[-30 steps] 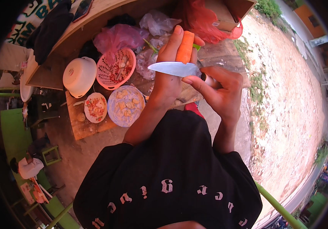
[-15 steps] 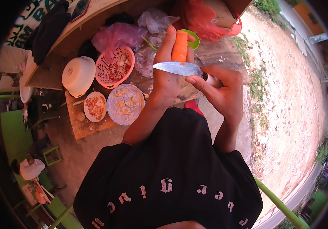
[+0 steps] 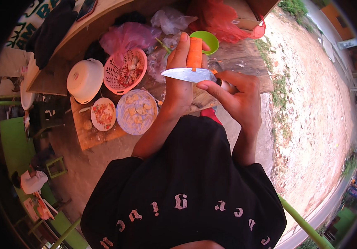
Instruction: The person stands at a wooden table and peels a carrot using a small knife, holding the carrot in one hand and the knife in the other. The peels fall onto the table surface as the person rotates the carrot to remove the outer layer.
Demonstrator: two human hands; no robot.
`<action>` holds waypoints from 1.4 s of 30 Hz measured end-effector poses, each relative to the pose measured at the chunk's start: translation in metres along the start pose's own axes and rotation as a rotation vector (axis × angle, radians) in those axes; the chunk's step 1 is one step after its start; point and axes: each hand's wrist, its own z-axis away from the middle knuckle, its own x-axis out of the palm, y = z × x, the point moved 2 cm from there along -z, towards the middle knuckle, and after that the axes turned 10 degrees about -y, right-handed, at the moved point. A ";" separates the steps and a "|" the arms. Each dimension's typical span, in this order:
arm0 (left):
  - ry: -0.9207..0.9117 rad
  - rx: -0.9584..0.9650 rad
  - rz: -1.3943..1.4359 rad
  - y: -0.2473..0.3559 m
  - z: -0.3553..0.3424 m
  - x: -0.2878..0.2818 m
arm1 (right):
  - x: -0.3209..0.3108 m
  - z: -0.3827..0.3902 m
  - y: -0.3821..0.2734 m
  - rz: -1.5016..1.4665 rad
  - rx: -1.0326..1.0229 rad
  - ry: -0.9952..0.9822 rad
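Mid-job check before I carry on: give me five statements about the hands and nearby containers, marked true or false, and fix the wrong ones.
1. The left hand holds an orange cylindrical carrot. True.
2. The right hand grips a silver metal-bladed knife. True.
3. The knife points to the person's right. False: it points left.
4. A round bright green bowl is partly hidden behind the left hand. True.
5. The round pink perforated plastic basket is empty. False: red and whitish pieces lie in it.
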 end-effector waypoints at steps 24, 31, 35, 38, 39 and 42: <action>0.163 -0.137 -0.036 0.005 0.008 -0.010 | 0.009 -0.013 0.009 0.017 0.099 -0.025; 0.029 -0.069 0.056 0.002 0.008 -0.020 | 0.019 -0.008 0.004 -0.029 0.000 -0.128; 0.024 -0.047 0.038 0.003 0.008 -0.023 | 0.020 -0.012 0.002 0.009 -0.012 -0.101; 0.031 -0.039 0.055 0.002 0.009 -0.024 | 0.021 -0.013 0.001 0.023 -0.021 -0.093; 0.034 -0.036 0.062 0.001 0.008 -0.024 | 0.022 -0.013 0.002 0.018 -0.023 -0.086; 0.040 -0.024 0.083 -0.002 0.007 -0.026 | 0.022 -0.014 0.002 0.018 -0.045 -0.063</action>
